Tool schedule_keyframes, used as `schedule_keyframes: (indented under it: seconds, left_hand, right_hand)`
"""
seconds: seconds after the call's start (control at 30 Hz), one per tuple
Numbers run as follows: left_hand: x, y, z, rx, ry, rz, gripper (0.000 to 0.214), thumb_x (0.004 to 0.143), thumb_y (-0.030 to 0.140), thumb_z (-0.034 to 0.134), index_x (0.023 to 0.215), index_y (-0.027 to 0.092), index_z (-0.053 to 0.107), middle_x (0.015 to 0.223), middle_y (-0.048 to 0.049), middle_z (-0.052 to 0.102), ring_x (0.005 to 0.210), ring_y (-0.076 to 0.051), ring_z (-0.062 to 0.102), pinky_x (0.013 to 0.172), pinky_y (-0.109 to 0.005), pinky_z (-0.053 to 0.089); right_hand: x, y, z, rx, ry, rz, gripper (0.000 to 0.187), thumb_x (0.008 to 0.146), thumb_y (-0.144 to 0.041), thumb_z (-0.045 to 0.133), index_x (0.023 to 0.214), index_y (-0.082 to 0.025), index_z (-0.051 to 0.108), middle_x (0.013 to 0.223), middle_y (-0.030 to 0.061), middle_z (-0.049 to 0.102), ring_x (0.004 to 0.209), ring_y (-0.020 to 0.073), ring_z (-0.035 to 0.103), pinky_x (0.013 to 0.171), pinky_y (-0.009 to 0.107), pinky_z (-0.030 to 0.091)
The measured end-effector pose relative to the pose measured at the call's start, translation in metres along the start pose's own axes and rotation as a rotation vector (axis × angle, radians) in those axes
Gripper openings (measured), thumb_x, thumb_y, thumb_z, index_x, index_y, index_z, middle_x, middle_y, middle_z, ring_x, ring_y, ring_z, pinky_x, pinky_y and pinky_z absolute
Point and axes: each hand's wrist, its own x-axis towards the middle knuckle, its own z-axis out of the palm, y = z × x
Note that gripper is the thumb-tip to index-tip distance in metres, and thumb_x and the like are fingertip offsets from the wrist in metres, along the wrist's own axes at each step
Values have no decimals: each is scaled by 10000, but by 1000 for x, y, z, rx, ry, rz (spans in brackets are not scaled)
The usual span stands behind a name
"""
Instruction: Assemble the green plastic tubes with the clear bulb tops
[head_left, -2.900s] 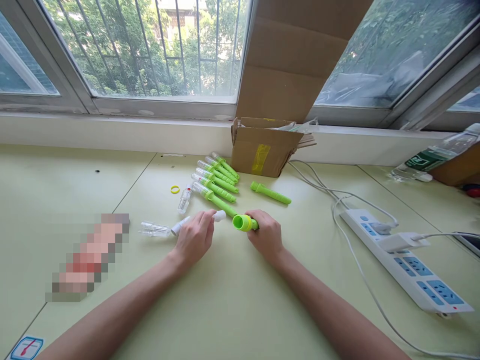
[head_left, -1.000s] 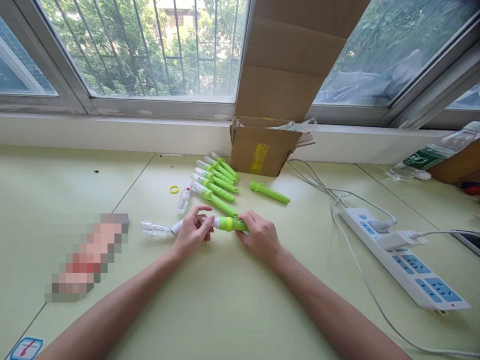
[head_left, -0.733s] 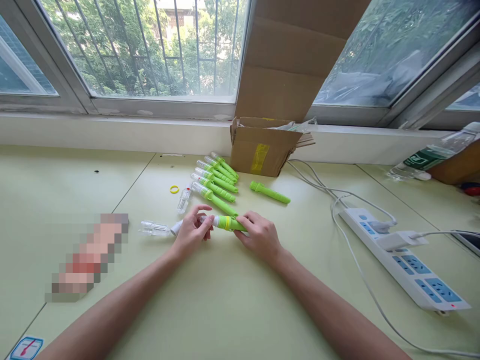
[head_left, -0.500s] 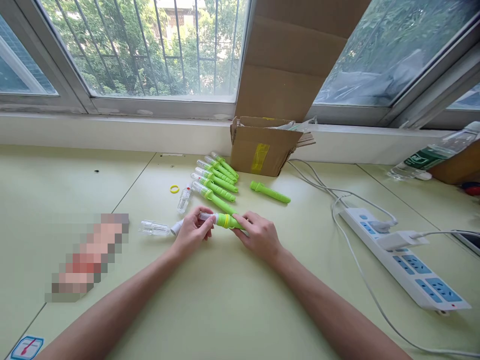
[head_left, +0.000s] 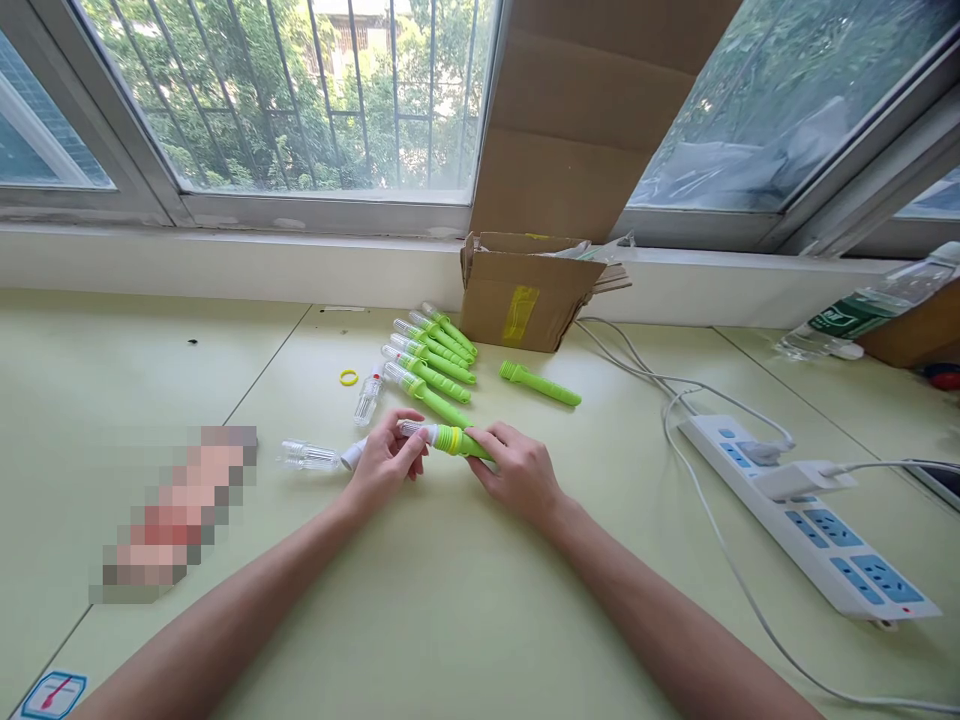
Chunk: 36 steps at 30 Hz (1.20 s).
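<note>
My left hand (head_left: 387, 455) pinches the clear tip of a green stick (head_left: 472, 447). The stick has a white collar and a yellow ring near that tip. Around its green handle end, my right hand (head_left: 517, 462) is closed. Left of my left hand lie a white tube-like piece (head_left: 353, 455), partly hidden by the fingers, and a clear plastic cap (head_left: 309, 456). Another clear cap (head_left: 367, 400) with a red spot rests farther back, beside a loose yellow ring (head_left: 349, 377). Several green sticks with clear tips (head_left: 431, 368) lie in a row behind my hands.
A green handle without a clear tip (head_left: 541, 384) lies before an open cardboard box (head_left: 521, 295). To the right are a white power strip (head_left: 810, 525) with cables and a tilted plastic bottle (head_left: 862, 310). A pixelated patch (head_left: 176, 520) covers something on the left.
My left fingers have shifted slightly on the stick's clear tip, and more of the white collar shows. My right hand has barely moved.
</note>
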Motion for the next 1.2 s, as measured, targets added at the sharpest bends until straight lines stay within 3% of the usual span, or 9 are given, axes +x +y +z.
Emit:
schedule_keyframes:
  seconds: [0.3,0.57,0.77,0.9,1.03,1.2]
  left_hand:
    - [2,-1,-1,32,66,11,298,805,438,598,917,181,496,664,29,565,498,-87,529,429,-201,430]
    - [6,-5,-6,32,69,18,298,769,420,649,861,155,549,675,2,597,529,-97,545,461,-220,458]
    - [7,-10,-9,19,47,35,258,804,387,624,885,153,552,661,3,598,533,-99,552,485,-226,469]
    - [7,-9,-8,5,43,32,272,795,387,636,894,148,553,655,4,597,544,-109,568,501,-243,493]
    - [6,-8,-7,-12,45,32,278,790,391,640,894,149,553,664,3,600,557,-114,583,507,-251,509]
    - [4,-5,-4,15,84,64,275,800,396,625,914,159,542,690,3,597,571,-114,582,508,-248,510]
  right_hand:
    - [0,2,1,-13,41,-62,201,892,-318,515,988,-175,618,809,42,639,714,144,554,592,255,326]
    - [1,1,-2,-45,-14,-92,277,923,-336,469,1116,-168,573,918,69,643,733,147,566,564,254,328]
    - [2,2,-2,-35,16,-117,162,926,-278,457,962,-166,568,892,65,631,715,143,557,560,248,337]
    - [3,2,-5,-43,-21,-141,186,916,-254,446,1012,-143,560,859,83,633,757,176,557,606,269,364]
    - [2,1,-9,54,-109,-121,297,893,-292,478,1146,-140,507,982,95,609,741,164,551,594,261,389]
    - [0,1,-3,63,-69,-101,254,869,-190,466,1118,-163,503,991,79,595,697,149,541,569,252,386]
